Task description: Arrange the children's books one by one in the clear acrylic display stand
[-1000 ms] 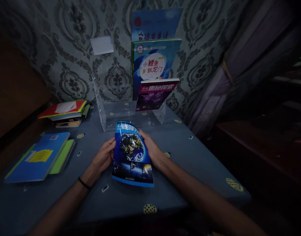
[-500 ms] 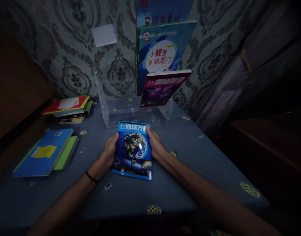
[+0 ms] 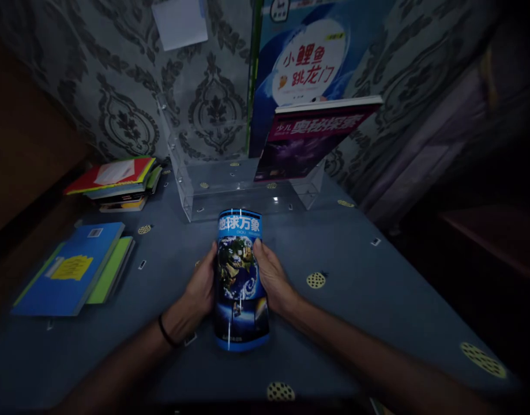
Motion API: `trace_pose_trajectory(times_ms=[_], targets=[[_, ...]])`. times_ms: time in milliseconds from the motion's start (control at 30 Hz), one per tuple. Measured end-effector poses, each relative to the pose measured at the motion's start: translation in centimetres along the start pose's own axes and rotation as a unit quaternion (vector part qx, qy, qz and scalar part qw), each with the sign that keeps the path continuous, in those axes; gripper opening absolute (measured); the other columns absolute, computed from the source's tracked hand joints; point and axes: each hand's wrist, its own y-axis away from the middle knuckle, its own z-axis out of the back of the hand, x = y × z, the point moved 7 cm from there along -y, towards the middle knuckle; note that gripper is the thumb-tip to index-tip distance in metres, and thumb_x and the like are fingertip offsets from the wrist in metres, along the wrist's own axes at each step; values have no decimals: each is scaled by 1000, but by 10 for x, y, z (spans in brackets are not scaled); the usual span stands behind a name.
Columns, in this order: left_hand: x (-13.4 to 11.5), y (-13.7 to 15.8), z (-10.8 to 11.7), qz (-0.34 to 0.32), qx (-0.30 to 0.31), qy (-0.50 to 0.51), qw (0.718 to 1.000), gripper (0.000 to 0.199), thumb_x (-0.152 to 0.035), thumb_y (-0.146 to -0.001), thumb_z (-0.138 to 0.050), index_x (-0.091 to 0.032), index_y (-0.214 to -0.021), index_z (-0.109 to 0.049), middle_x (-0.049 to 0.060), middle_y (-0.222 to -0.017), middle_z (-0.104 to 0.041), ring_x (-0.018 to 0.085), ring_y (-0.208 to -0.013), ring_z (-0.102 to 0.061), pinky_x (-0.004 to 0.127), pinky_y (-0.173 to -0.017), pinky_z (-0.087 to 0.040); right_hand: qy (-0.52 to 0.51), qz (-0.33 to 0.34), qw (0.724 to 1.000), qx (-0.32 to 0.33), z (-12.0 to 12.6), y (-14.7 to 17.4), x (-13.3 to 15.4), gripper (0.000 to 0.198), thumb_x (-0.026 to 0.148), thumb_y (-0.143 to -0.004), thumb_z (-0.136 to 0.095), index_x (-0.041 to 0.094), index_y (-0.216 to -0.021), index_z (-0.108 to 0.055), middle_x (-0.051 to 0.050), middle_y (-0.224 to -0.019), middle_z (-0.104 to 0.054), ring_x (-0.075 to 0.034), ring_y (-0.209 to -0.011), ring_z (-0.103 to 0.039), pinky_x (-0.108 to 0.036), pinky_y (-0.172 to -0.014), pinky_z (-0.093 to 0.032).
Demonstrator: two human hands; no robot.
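Note:
A blue book (image 3: 239, 282) with an Earth picture on its cover is held between my two hands, bowed into a curve with the cover bulging toward me. My left hand (image 3: 199, 282) grips its left edge, thumb along the side. On the right edge, my right hand (image 3: 273, 274) clasps it with the thumb on the cover. The fingers behind the book are hidden. Beyond it stands a clear acrylic rack (image 3: 225, 204). A purple-covered book (image 3: 308, 138) leans at the rack's right side, in front of a larger blue picture book (image 3: 303, 63).
On the left of the patterned tablecloth (image 3: 334, 323) lie a blue book (image 3: 70, 265) over a green one (image 3: 111, 271). Behind them is a stack topped by a red book (image 3: 113, 173). White paper (image 3: 180, 23) is on the wallpaper; a curtain (image 3: 424, 155) hangs at right.
The Earth book was nearly flat and is now bent into a curve between my hands. The right thumb sits lower on the cover. The view has tipped down and come closer.

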Motion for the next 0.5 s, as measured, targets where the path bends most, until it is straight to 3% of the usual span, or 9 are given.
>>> trace_pose_trajectory(times_ms=[133, 300, 500], targets=[[8, -1, 2, 35, 14, 13, 999, 47, -53, -98, -47, -14, -101, -73, 9, -96, -79, 25, -96, -73, 41, -98, -55, -3, 4, 1000, 24, -3, -2, -1, 59, 71, -67, -77, 22, -99, -69, -4, -86, -77, -25, -89, -74, -39, -81, -59], [4, 0, -1, 20, 34, 51, 998, 43, -50, -98, -51, -14, -109, -72, 9, -101, -79, 25, -102, -72, 42, -105, -50, -2, 7, 1000, 27, -3, -4, -1, 60, 70, -68, -77, 21, -102, -69, -4, -87, -77, -24, -88, -74, -38, -83, -58], [-12, 10, 4, -24, -2, 51, 998, 43, -47, -101, -47, -15, -117, -69, 9, -107, -78, 25, -110, -71, 42, -104, -52, 82, 22, 996, -28, 18, -9, 8, 61, 73, -74, -69, 22, -106, -73, -5, -86, -78, -25, -91, -73, -38, -83, -57]])
